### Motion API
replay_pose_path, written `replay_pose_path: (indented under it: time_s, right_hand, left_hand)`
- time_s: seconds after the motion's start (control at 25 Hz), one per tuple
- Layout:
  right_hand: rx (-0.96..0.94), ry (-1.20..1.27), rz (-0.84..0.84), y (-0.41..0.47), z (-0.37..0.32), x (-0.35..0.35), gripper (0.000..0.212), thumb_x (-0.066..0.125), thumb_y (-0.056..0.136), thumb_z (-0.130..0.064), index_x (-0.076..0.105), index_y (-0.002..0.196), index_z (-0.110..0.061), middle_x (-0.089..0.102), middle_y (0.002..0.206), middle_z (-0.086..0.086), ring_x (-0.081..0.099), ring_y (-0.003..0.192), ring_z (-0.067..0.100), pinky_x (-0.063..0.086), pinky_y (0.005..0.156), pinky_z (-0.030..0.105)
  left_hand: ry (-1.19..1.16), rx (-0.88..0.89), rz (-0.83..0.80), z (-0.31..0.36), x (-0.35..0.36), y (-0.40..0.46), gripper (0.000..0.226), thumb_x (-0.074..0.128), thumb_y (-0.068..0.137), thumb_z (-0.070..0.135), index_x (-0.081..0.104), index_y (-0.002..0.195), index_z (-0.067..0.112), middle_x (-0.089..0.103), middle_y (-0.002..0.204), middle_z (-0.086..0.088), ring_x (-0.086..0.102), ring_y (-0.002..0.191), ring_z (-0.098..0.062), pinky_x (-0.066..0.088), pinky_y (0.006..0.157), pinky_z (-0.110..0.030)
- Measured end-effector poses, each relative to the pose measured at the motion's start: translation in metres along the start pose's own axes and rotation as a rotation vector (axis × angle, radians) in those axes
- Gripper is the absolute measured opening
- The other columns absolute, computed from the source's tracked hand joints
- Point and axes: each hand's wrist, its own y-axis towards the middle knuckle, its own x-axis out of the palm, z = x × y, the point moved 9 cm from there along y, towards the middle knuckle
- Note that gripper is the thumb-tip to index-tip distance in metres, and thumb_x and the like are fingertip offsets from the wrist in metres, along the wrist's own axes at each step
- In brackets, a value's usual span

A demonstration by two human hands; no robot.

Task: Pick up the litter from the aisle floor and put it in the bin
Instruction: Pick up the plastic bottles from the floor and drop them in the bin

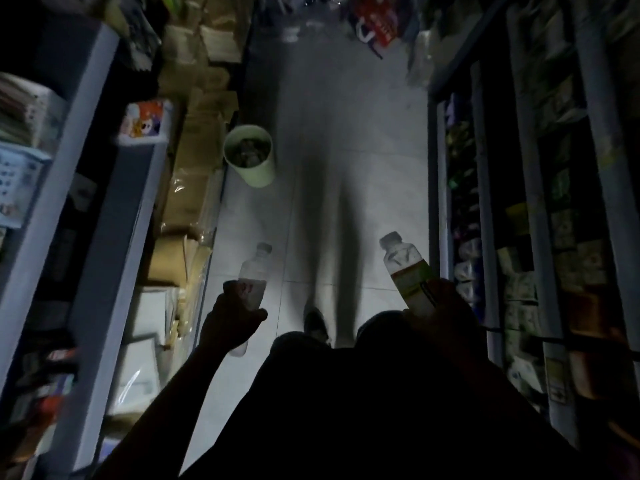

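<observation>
On the far left, dim shelving (86, 209) holds stacked goods, and beside it cardboard boxes (194, 150) line the edge of the aisle. Against those boxes stands a pale green bin (258, 171), round and open-topped, with crumpled clear litter already lying inside. It sits on the light tiled floor (346, 133), well ahead of the person. Nearer the camera, the left hand (235, 317) curls its fingers around a clear plastic bottle (254, 271), which looks empty, has a cap on, and carries a pale label with red marks; it tilts neck-forward above the floor. A shoe (317, 325) shows between the two arms. Further right, the right hand (446, 306) grips a second bottle (407, 268), also clear and capped, with a green and white label edged by a red band, its neck pointing up the aisle. Stocked shelves (519, 237) rise along the right side.
</observation>
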Motion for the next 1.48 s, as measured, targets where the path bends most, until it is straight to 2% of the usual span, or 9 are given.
replay_pose_path:
  time_s: [0.16, 0.4, 0.72, 0.84, 0.96, 1.16, 1.28, 1.4, 1.48]
  right_hand:
    - [0.038, 0.055, 0.011, 0.061, -0.011, -0.019, 0.07, 0.082, 0.074, -0.05, 0.048, 0.129, -0.027, 0.062, 0.112, -0.001, 0.064, 0.1, 0.029, 0.05, 0.078, 0.04]
    - [0.043, 0.057, -0.055, 0.218, -0.064, -0.048, 0.077, 0.082, 0.072, -0.053, 0.045, 0.134, -0.026, 0.059, 0.124, 0.001, 0.063, 0.108, 0.029, 0.052, 0.085, 0.042]
    - [-0.214, -0.098, -0.186, 0.4, -0.226, -0.089, 0.069, 0.081, 0.07, -0.057, 0.041, 0.12, -0.03, 0.055, 0.107, -0.005, 0.063, 0.097, 0.029, 0.054, 0.077, 0.042]
    - [-0.332, -0.134, -0.22, 0.448, -0.293, -0.079, 0.07, 0.082, 0.07, -0.055, 0.042, 0.121, -0.028, 0.058, 0.106, -0.004, 0.062, 0.09, 0.024, 0.051, 0.073, 0.037]
    - [-0.392, -0.189, -0.277, 0.484, -0.351, -0.054, 0.078, 0.085, 0.071, -0.054, 0.046, 0.13, -0.022, 0.057, 0.109, -0.004, 0.057, 0.089, 0.017, 0.044, 0.074, 0.031]
    - [-0.301, -0.211, -0.444, 0.531, -0.426, 0.012, 0.079, 0.087, 0.074, -0.048, 0.052, 0.135, -0.013, 0.041, 0.116, 0.006, 0.055, 0.092, 0.021, 0.05, 0.079, 0.033]
    - [-0.209, -0.237, -0.559, 0.554, -0.459, 0.063, 0.078, 0.08, 0.078, -0.056, 0.051, 0.139, -0.016, 0.057, 0.123, 0.009, 0.062, 0.107, 0.028, 0.049, 0.087, 0.036]
    - [-0.06, -0.198, -0.573, 0.586, -0.477, 0.114, 0.056, 0.074, 0.084, -0.051, 0.055, 0.124, -0.018, 0.068, 0.109, 0.006, 0.064, 0.089, 0.022, 0.051, 0.082, 0.036]
    - [-0.012, -0.196, -0.649, 0.605, -0.484, 0.159, 0.037, 0.071, 0.09, -0.048, 0.052, 0.106, -0.021, 0.062, 0.094, 0.0, 0.058, 0.076, 0.014, 0.048, 0.072, 0.031]
  left_hand:
    - [0.025, 0.073, 0.031, 0.092, -0.036, 0.084, 0.081, 0.083, 0.074, 0.028, 0.035, 0.136, 0.011, 0.054, 0.113, -0.007, 0.054, 0.097, -0.027, 0.043, 0.078, -0.037]
    - [0.016, -0.005, 0.051, 0.187, -0.061, 0.181, 0.078, 0.083, 0.075, 0.028, 0.035, 0.134, 0.009, 0.056, 0.107, -0.009, 0.055, 0.091, -0.028, 0.043, 0.072, -0.036]
    - [-0.167, -0.279, 0.06, 0.211, -0.081, 0.214, 0.09, 0.083, 0.06, 0.047, 0.036, 0.13, 0.016, 0.058, 0.107, -0.006, 0.058, 0.091, -0.028, 0.047, 0.076, -0.04]
    - [-0.236, -0.384, 0.064, 0.206, -0.093, 0.232, 0.088, 0.082, 0.062, 0.042, 0.035, 0.133, 0.019, 0.057, 0.108, -0.006, 0.061, 0.096, -0.032, 0.055, 0.082, -0.048]
    - [-0.295, -0.426, 0.043, 0.206, -0.108, 0.27, 0.09, 0.073, 0.056, 0.047, 0.038, 0.135, 0.02, 0.058, 0.11, -0.005, 0.062, 0.095, -0.031, 0.058, 0.081, -0.048]
    - [-0.312, -0.442, 0.019, 0.196, -0.152, 0.365, 0.096, 0.066, 0.053, 0.056, 0.045, 0.14, 0.02, 0.055, 0.118, -0.011, 0.059, 0.098, -0.028, 0.054, 0.086, -0.041]
    - [-0.318, -0.473, -0.014, 0.193, -0.178, 0.423, 0.096, 0.069, 0.063, 0.052, 0.036, 0.146, 0.019, 0.061, 0.118, -0.011, 0.063, 0.098, -0.029, 0.054, 0.086, -0.041]
    - [-0.357, -0.5, -0.038, 0.189, -0.184, 0.487, 0.066, 0.075, 0.082, 0.033, 0.038, 0.132, 0.009, 0.064, 0.09, -0.003, 0.064, 0.074, -0.018, 0.051, 0.067, -0.033]
    - [-0.285, -0.498, -0.035, 0.18, -0.175, 0.534, 0.05, 0.07, 0.09, 0.034, 0.047, 0.123, 0.004, 0.063, 0.091, -0.003, 0.057, 0.069, -0.015, 0.044, 0.066, -0.029]
